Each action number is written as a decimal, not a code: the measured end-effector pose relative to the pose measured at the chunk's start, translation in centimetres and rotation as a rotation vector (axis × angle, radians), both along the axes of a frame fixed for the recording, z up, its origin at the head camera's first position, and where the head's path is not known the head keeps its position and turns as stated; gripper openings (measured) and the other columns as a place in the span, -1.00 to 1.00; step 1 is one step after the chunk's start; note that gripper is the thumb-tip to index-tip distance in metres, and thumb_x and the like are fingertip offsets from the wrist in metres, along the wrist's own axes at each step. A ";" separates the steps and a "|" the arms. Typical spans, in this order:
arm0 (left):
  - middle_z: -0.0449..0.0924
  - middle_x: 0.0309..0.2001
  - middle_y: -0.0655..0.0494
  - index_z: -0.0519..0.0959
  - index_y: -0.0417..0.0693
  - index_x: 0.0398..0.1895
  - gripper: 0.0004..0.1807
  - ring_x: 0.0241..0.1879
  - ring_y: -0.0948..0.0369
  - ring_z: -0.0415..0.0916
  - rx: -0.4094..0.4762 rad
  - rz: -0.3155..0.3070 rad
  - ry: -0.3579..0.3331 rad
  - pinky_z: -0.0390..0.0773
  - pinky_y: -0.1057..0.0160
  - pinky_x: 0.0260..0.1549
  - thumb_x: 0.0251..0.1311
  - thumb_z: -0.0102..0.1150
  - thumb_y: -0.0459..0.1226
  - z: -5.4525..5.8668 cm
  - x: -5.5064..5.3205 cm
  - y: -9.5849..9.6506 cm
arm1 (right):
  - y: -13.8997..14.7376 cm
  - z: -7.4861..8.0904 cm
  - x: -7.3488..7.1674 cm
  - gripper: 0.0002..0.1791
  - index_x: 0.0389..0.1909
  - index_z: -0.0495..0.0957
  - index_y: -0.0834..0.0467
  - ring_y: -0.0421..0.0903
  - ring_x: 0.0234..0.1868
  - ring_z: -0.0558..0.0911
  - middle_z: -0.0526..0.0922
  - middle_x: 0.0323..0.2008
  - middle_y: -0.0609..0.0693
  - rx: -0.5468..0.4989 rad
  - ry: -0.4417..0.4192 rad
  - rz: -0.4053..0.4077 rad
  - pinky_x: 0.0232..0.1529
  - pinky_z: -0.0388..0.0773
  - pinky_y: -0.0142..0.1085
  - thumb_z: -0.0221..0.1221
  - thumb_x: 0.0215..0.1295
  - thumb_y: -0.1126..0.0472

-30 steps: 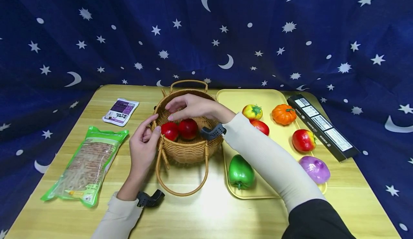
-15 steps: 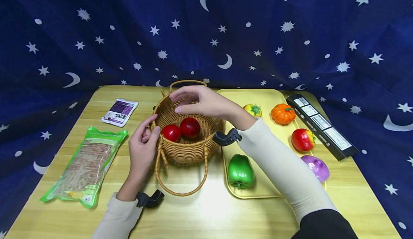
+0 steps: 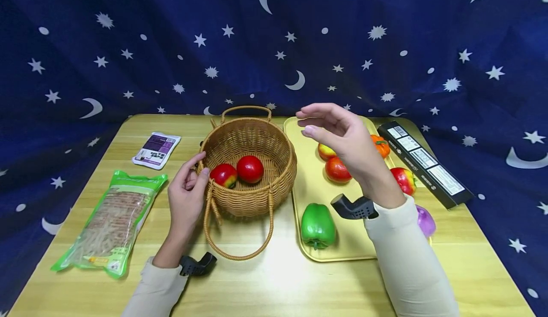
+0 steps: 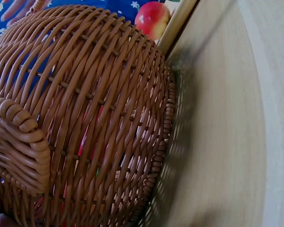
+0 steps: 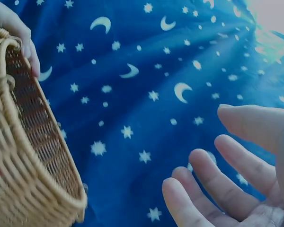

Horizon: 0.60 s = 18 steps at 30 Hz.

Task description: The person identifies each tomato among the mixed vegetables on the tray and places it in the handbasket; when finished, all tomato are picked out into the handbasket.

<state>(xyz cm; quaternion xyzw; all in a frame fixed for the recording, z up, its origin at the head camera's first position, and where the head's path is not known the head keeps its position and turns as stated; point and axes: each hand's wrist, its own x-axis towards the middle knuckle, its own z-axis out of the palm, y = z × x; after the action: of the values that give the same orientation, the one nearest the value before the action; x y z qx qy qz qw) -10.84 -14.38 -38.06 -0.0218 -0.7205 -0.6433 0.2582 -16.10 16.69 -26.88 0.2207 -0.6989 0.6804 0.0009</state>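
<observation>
The wicker basket (image 3: 248, 200) stands on the table with its lower handle folded toward the front. Inside lie two red apples (image 3: 250, 169), side by side near the front left wall. At the basket's left rim my left hand (image 3: 186, 198) grips the edge, thumb and fingers on either side. My right hand (image 3: 348, 141) holds nothing and hovers over the yellow tray (image 3: 308, 164), fingers apart and loosely bent. In the right wrist view the right hand's fingers (image 5: 222, 189) show spread against the curtain. Woven wall (image 4: 94, 109) fills most of the left wrist view.
On the tray are a green bell pepper (image 3: 318, 226), a red-orange fruit (image 3: 337, 170) and a partly hidden orange pumpkin (image 3: 380, 145). Right of it lies a long black box (image 3: 428, 164). A green-edged food bag (image 3: 113, 222) and a small purple-white packet (image 3: 156, 150) lie left.
My right hand has lifted out from above the basket and moved right, over the tray. The apples in the basket are now in full view. My left hand stays on the rim.
</observation>
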 end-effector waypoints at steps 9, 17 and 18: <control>0.09 -0.61 0.19 0.62 -0.26 0.20 -0.62 -0.61 0.31 0.04 0.004 -0.001 -0.007 0.07 0.37 -0.59 0.33 0.17 -0.54 -0.3 -0.1 0.0 | 3.8 -2.4 1.0 -0.56 0.21 0.53 0.36 0.15 0.16 0.58 0.61 0.11 0.23 -0.205 -0.059 -0.174 0.12 0.58 -0.23 0.31 0.33 0.41; 0.10 -0.62 0.20 0.59 -0.39 0.18 -0.63 -0.62 0.33 0.04 -0.001 -0.003 0.011 0.06 0.38 -0.59 0.31 0.14 -0.57 0.9 0.4 0.3 | 6.3 -7.6 1.3 -0.59 0.16 0.54 0.40 -0.01 0.09 0.62 0.66 0.03 0.12 -0.286 -0.123 -0.330 0.12 0.55 -0.35 0.30 0.31 0.46; 0.10 -0.62 0.20 0.59 -0.40 0.17 -0.63 -0.62 0.34 0.04 -0.003 -0.002 0.011 0.06 0.38 -0.59 0.31 0.14 -0.57 1.0 0.4 0.3 | 6.6 -8.2 1.4 -0.59 0.16 0.55 0.39 -0.01 0.10 0.61 0.66 0.02 0.10 -0.293 -0.144 -0.355 0.12 0.55 -0.36 0.31 0.31 0.44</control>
<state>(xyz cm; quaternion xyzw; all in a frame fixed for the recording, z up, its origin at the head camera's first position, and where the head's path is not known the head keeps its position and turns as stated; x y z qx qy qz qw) -10.43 -14.05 -37.09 -0.0265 -0.7200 -0.6423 0.2616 -14.73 23.24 -35.07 0.0429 -0.6188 0.7776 0.1025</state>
